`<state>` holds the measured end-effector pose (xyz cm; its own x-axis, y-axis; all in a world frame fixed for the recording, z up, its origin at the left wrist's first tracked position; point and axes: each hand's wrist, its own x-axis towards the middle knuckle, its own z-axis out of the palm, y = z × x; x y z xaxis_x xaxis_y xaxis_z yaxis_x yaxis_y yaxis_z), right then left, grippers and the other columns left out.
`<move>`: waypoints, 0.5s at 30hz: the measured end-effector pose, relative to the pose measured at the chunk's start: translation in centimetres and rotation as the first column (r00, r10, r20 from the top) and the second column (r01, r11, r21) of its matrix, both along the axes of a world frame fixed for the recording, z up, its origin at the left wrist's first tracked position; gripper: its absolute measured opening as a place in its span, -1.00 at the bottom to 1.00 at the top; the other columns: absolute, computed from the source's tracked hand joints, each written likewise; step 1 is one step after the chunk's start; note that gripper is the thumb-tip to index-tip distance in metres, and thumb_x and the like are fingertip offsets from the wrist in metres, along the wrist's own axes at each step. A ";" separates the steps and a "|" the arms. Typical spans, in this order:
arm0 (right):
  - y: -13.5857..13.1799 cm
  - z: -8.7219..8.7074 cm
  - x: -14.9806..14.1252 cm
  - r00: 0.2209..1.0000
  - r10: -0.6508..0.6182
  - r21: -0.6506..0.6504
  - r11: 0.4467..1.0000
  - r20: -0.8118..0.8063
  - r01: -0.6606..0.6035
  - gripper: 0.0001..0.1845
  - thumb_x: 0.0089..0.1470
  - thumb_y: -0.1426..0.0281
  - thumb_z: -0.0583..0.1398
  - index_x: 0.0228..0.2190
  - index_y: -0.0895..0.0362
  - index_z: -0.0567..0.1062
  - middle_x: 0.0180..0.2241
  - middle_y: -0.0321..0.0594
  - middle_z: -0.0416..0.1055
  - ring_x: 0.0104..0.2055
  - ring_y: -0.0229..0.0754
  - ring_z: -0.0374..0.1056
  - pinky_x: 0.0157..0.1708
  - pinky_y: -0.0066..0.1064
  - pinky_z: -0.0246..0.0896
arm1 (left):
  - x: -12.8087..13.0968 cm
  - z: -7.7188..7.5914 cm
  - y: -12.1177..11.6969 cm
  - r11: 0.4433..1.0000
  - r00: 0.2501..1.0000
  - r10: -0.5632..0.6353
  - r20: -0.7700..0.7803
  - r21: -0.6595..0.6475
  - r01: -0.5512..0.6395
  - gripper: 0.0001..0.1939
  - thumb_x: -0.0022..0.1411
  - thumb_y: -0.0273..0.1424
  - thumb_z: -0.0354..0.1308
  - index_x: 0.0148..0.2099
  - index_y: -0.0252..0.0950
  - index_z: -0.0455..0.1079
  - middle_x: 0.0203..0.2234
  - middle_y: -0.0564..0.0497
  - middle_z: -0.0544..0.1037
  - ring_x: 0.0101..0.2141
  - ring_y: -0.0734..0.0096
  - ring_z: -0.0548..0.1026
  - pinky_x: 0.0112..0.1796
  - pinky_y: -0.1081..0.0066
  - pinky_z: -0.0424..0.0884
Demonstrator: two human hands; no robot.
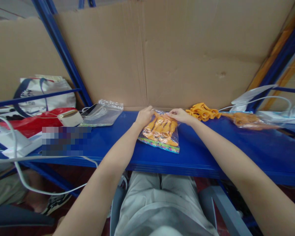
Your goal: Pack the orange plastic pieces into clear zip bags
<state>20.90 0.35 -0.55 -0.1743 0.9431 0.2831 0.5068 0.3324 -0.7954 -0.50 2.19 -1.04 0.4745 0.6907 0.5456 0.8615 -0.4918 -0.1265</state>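
Item 1: a clear bag of orange pieces, with a colourful patterned strip along its near edge, flat on the blue tabletop directly before the person. Clock directions below run from this bag.

Item 2: left hand, at 11 o'clock, curled and grasping the bag's far left corner.

Item 3: right hand, at 1 o'clock, thumb and fingers pinching the far right corner.

Item 4: heap of loose orange pieces, at 2 o'clock, just beyond the right wrist.

Item 5: second clear bag, also containing orange material, at 3 o'clock, beside the heap.

Item 6: clear pouches, overlapping, between 9 and 10 o'clock.

Item 7: red item, at 9 o'clock, well apart from item 1.

Item 8: white tote bag, dark-handled, between 9 and 10 o'clock, beyond the red item.

Item 9: cardboard panel, upright at 12 o'clock.
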 end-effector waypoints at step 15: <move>-2.7 0.5 -1.2 0.906 0.111 -0.423 0.857 -0.409 -0.296 -0.84 0.05 0.32 0.33 -0.42 0.18 0.57 -0.40 -0.14 0.59 -0.43 -0.25 0.48 -0.35 -0.49 0.43 | 0.7 -0.1 0.0 0.989 0.988 -0.139 0.064 0.056 0.135 -0.69 0.27 -0.60 -0.07 -0.21 -0.27 0.50 -0.26 -0.05 0.44 -0.24 0.38 0.42 -0.28 0.48 0.31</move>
<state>19.72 -2.35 -0.04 -0.3512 0.9311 -0.0984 0.1198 -0.0595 -0.9910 0.18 2.16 -1.14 0.5235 0.5917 0.6130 0.7937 -0.6002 -0.0985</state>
